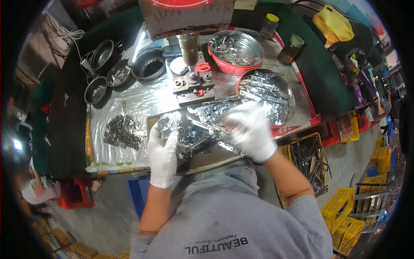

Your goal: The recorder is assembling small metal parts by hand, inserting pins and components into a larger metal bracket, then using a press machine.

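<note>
My left hand (163,157), in a white glove, is at the left part of a shallow tray (207,163) on the table's front edge. Its fingers and thumb are curled around small shiny metal parts (171,118). More flat metal pieces (211,113) lie heaped in the tray. My right hand (252,131), also white-gloved, is over the tray's right side, smeared by motion, so its grip is unclear. Just beyond it stands a round pan (290,97) piled with metal strips. Behind the tray is a press (189,52) above a steel die block (194,96).
A red-rimmed basin (235,69) of metal parts stands at the back. Several dark bowls (148,64) sit at the left, near a pile of dark metal pieces (124,131). Two jars (291,50) stand back right. A yellow crate (319,142) of long parts is beside the table.
</note>
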Available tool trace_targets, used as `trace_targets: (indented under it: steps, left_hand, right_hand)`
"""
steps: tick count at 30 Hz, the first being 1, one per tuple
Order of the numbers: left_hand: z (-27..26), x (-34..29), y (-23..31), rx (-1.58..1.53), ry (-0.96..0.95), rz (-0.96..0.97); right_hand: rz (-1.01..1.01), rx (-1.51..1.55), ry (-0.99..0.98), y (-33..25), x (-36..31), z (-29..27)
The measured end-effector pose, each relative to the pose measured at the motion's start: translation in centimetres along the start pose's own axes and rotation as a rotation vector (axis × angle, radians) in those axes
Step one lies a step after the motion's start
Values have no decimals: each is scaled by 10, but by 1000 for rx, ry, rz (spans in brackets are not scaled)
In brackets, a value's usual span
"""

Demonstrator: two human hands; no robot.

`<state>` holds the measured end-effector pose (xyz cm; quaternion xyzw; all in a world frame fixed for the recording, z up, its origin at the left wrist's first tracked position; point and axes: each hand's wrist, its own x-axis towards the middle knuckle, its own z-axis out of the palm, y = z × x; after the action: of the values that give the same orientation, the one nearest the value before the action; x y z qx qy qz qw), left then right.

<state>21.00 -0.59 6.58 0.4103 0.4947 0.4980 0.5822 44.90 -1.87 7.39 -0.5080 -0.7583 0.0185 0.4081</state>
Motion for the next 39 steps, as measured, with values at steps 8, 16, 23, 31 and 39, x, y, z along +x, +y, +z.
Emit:
trace_targets:
  steps: [8, 16, 23, 31, 39]
  left_hand:
    - [-1, 4, -2, 14, -2, -30]
    - [4, 5, -5, 14, -10, -47]
    - [0, 7, -7, 6, 13, -21]
    - [19, 12, 2, -19, -104, 16]
    - [26, 20, -15, -37, -180, 173]
  right_hand:
    - [467, -587, -595, 140, -40, -57]
    - [175, -598, -792, 147, -33, -50]
    - [369, -511, -809, 145, -30, -53]
    - [877, 526, -318, 44, 37, -60]
    - [131, 318, -451, -22, 41, -8]
